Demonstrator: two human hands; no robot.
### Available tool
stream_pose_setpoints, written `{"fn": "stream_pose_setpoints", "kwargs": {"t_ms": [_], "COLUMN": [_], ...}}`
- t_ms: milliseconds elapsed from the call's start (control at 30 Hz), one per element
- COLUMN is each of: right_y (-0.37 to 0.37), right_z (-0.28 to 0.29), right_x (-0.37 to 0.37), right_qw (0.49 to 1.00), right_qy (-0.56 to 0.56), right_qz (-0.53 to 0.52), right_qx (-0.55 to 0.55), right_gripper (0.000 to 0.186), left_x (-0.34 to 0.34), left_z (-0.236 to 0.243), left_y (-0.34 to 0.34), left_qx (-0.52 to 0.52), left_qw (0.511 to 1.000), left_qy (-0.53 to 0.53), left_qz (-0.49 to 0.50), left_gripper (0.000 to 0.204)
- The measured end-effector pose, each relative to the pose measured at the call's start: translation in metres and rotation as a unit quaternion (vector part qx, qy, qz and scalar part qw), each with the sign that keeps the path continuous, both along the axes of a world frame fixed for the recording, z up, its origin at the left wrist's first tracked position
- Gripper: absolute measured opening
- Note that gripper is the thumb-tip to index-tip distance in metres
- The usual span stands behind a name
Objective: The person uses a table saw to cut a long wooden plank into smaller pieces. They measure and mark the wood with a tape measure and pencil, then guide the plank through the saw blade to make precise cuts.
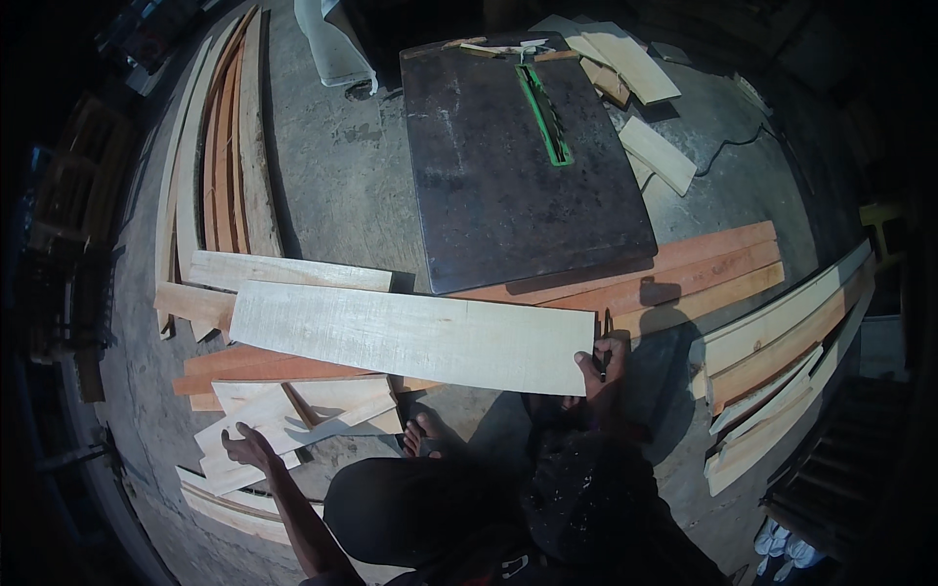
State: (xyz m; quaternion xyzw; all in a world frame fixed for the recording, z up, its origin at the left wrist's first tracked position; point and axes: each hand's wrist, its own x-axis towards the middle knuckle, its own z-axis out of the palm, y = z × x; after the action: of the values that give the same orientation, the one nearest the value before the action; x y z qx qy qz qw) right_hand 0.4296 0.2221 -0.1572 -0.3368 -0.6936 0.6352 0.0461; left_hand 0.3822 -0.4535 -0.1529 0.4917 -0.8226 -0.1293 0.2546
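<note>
A wide pale wooden board [415, 337] lies across the view in front of me. Its right end is gripped by my right hand [608, 371], thumb on the top face and fingers at the end edge. A thin dark stick, perhaps a pencil [605, 327], stands up between those fingers. My left hand [252, 448] is over several shorter pale board pieces [264, 420] at the lower left. Its thumb and fingers are apart and nothing is in them.
Beyond the board stands a dark saw table [518, 195] with a green-edged blade slot [544, 117]. Long planks [230, 146] lie at the far left. Reddish planks [713, 259] run under the table's near edge; more boards [791, 361] lie right. A cable [738, 145] trails at the back right.
</note>
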Motion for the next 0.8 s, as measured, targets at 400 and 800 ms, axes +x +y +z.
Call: {"fn": "stream_pose_setpoints", "kwargs": {"t_ms": [400,800], "right_y": [0.138,0.161], "right_z": [-0.029,-0.055], "right_x": [0.162,0.195], "right_qw": [0.889,0.915], "right_qy": [-0.208,-0.250], "right_qz": [-0.119,-0.077], "right_qx": [0.389,0.306], "right_gripper": [0.051,0.030], "left_x": [-0.168,-0.182], "left_z": [0.048,-0.001], "left_y": [0.369,0.438], "left_qx": [-0.074,-0.004], "left_qw": [0.501,0.517], "left_qy": [-0.265,-0.410], "left_qz": [-0.821,-0.752], "left_gripper": [0.100,0.077]}}
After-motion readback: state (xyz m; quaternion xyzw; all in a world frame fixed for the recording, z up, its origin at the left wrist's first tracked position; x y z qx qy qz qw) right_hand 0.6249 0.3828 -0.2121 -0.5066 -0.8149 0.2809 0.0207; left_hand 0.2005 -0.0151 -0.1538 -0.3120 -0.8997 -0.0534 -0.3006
